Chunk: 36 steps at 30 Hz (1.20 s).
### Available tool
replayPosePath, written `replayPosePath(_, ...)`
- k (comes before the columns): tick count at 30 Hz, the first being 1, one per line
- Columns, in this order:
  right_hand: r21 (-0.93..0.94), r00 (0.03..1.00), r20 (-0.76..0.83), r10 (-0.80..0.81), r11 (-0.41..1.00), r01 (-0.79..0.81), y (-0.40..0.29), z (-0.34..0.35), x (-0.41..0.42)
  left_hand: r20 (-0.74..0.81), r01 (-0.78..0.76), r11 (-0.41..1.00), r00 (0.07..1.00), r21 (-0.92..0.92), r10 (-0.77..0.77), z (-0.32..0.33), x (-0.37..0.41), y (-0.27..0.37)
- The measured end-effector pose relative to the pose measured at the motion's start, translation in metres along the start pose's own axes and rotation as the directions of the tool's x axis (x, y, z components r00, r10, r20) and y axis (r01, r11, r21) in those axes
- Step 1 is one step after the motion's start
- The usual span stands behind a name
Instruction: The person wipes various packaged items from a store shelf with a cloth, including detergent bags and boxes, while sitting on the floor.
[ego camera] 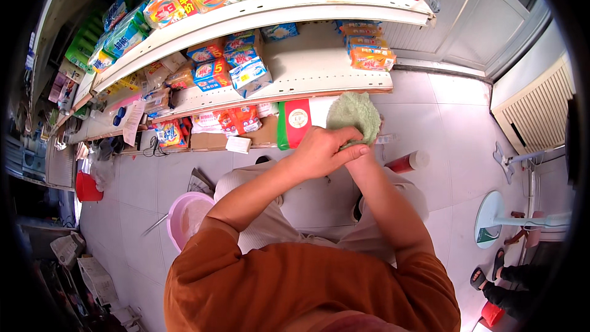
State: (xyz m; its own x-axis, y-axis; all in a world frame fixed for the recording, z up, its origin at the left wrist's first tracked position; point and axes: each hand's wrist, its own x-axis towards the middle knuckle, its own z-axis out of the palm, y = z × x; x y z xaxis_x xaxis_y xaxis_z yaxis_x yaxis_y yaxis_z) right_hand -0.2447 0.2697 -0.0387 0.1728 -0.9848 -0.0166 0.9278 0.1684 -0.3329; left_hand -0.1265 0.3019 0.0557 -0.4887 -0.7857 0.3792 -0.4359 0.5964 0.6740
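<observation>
A light green terry cloth (355, 115) is bunched up in front of me, before the lower shelf. My left hand (328, 150) grips its near edge, thumb lying across my right wrist. The cloth covers most of my right hand (363, 159), so its fingers are hidden. Just behind and left of the cloth is a green, red and white package (295, 122) under the bottom shelf board. The white metal shelf (313, 60) carries stacked packs of laundry soap (249, 74) on its left and more soap packs (371, 53) at its right end.
A pink basin (173, 221) stands on the floor left of my knees. By my right knee lies a red cylindrical container (405, 161) with a pale lid. A light blue stand with a round base (488, 219) and another person's sandalled feet (488, 269) are at right.
</observation>
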Motion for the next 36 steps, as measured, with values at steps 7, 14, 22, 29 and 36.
replayPosePath(7, 0.222, 0.998, -0.042, 0.043, 0.975, -0.033, -0.032, 0.030, 0.011, 0.095, 0.148, 0.907, 0.988, -0.395, -0.120, -0.009, 0.003, -0.028)
replayPosePath(14, 0.336, 0.999, -0.037, 0.003, 0.942, 0.009, -0.052, 0.038, 0.022, -0.201, 0.378, 0.924, 0.903, -0.052, -0.380, -0.076, 0.061, -0.113)
replayPosePath(22, 0.335, 0.992, -0.072, 0.100, 0.940, -0.070, -0.043, 0.026, 0.032, -0.203, 0.323, 0.474, 0.936, 0.819, -0.287, -0.112, 0.147, -0.256)
replayPosePath(29, 0.345, 0.985, -0.096, 0.143, 0.933, -0.102, -0.038, 0.020, 0.039, -0.282, 0.330, 0.199, 0.930, 0.923, -0.235, -0.086, 0.163, -0.296)
replayPosePath(36, 0.361, 0.996, -0.044, 0.080, 0.931, -0.059, -0.046, 0.013, 0.042, -0.218, 0.239, 0.072, 0.951, 0.968, -0.218, -0.077, 0.169, -0.268)
